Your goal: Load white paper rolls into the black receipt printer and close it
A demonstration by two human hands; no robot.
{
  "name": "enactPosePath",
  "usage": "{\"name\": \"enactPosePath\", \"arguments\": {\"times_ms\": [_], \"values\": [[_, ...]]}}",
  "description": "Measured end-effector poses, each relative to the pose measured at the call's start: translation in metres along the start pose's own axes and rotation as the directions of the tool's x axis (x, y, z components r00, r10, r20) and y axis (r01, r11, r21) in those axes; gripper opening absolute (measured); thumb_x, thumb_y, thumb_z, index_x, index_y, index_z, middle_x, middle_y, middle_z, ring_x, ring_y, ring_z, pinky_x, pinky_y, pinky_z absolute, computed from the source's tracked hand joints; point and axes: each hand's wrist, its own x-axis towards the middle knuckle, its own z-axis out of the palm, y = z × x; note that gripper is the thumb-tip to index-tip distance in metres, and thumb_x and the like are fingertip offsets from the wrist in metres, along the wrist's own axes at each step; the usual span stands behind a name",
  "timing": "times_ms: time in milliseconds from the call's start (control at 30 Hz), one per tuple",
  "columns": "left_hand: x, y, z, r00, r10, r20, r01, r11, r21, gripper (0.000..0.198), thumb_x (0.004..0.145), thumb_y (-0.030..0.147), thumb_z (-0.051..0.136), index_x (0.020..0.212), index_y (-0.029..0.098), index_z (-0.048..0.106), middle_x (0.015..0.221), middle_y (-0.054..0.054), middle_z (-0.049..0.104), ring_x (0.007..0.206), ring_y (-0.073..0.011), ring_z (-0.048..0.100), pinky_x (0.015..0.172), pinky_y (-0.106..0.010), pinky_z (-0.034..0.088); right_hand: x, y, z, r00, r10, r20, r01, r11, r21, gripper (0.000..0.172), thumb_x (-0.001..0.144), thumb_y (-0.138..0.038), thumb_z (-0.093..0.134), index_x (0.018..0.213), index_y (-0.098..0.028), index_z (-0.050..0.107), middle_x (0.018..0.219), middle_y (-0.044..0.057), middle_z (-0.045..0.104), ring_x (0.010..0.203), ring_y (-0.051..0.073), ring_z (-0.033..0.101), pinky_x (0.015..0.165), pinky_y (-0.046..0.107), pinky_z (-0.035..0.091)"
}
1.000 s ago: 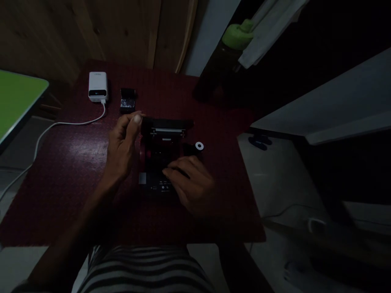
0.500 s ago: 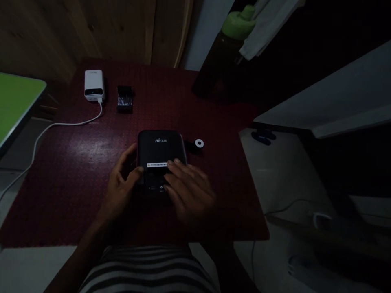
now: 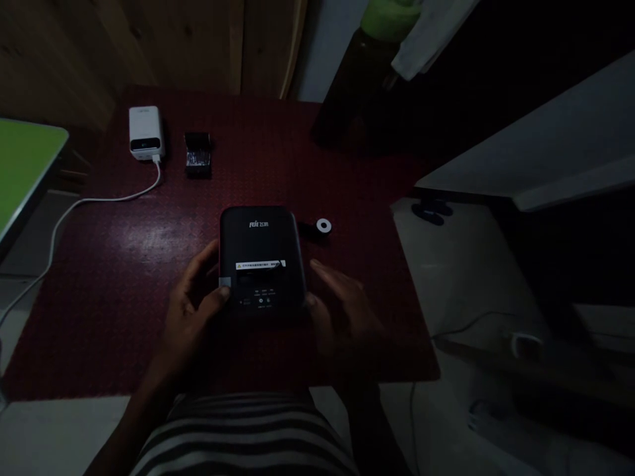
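A flat black box-shaped device [image 3: 258,244] with rounded corners lies before me, with a white logo, a white warning strip and small icons on its top. My left hand [image 3: 191,304] holds its left side, thumb on the top near the lower left corner and fingers along the edge. Just off the right side is my right hand [image 3: 347,314], fingers apart and holding nothing; its thumb tip is close to the device's edge, and I cannot tell if they touch. Beyond that hand lies a small black piece with a white ring-shaped end [image 3: 323,226].
A white power bank [image 3: 145,129] with a white cable [image 3: 112,199] sits at the back left of the red table [image 3: 124,264]. Next to it is a small glossy black object [image 3: 198,155]. A green-capped bottle [image 3: 354,76] stands behind, and a green tabletop [image 3: 27,165] is at left.
My right hand has lifted off the device's top and moved right, uncovering the icons and the strip. My left hand keeps its hold. The view has shifted slightly.
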Motion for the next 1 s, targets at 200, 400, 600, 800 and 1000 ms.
{"name": "enactPosePath", "arguments": {"times_ms": [200, 400, 600, 800, 1000], "values": [[-0.001, 0.001, 0.005, 0.998, -0.057, -0.041, 0.055, 0.997, -0.045, 0.063, 0.093, 0.036, 0.082, 0.154, 0.035, 0.072, 0.164, -0.006, 0.067, 0.148, -0.0358, 0.067, 0.104, -0.041, 0.068, -0.029, 0.021, 0.012, 0.915, 0.402, 0.037, -0.403, 0.903, 0.151, 0.034, 0.111, -0.046, 0.063, 0.135, -0.028, 0.079, 0.131, 0.01, 0.086, 0.107, 0.026, 0.085, 0.089, 0.041, 0.07], [-0.003, 0.006, 0.011, 0.993, -0.085, -0.085, 0.084, 0.996, -0.024, 0.062, 0.092, 0.03, 0.078, 0.153, 0.036, 0.072, 0.156, -0.006, 0.073, 0.138, -0.0332, 0.073, 0.102, -0.042, 0.068, -0.038, 0.026, 0.021, 0.894, 0.439, 0.093, -0.448, 0.883, 0.141, 0.041, 0.111, -0.05, 0.057, 0.132, -0.025, 0.08, 0.123, 0.01, 0.089, 0.105, 0.029, 0.086, 0.088, 0.042, 0.07], [-0.003, 0.004, 0.009, 0.992, -0.095, -0.08, 0.092, 0.995, -0.049, 0.063, 0.093, 0.03, 0.078, 0.155, 0.038, 0.072, 0.162, -0.005, 0.069, 0.14, -0.0337, 0.072, 0.102, -0.042, 0.068, -0.037, 0.028, 0.019, 0.905, 0.397, 0.155, -0.419, 0.896, 0.147, 0.04, 0.112, -0.045, 0.053, 0.131, -0.025, 0.081, 0.122, 0.009, 0.089, 0.109, 0.029, 0.085, 0.096, 0.044, 0.069], [-0.004, 0.003, 0.008, 0.993, -0.091, -0.075, 0.086, 0.994, -0.065, 0.063, 0.093, 0.028, 0.078, 0.155, 0.038, 0.071, 0.163, -0.005, 0.068, 0.142, -0.0335, 0.071, 0.105, -0.042, 0.067, -0.036, 0.028, 0.018, 0.908, 0.389, 0.156, -0.41, 0.901, 0.138, 0.039, 0.112, -0.045, 0.052, 0.129, -0.026, 0.081, 0.12, 0.008, 0.089, 0.107, 0.028, 0.086, 0.094, 0.042, 0.069], [-0.003, 0.0, 0.009, 0.996, -0.077, -0.042, 0.075, 0.996, -0.051, 0.061, 0.097, 0.027, 0.073, 0.157, 0.038, 0.068, 0.158, -0.004, 0.072, 0.135, -0.0337, 0.075, 0.099, -0.043, 0.069, -0.037, 0.029, 0.019, 0.916, 0.375, 0.14, -0.394, 0.907, 0.146, 0.037, 0.111, -0.043, 0.054, 0.129, -0.026, 0.081, 0.121, 0.008, 0.089, 0.107, 0.028, 0.087, 0.093, 0.042, 0.07]]}}
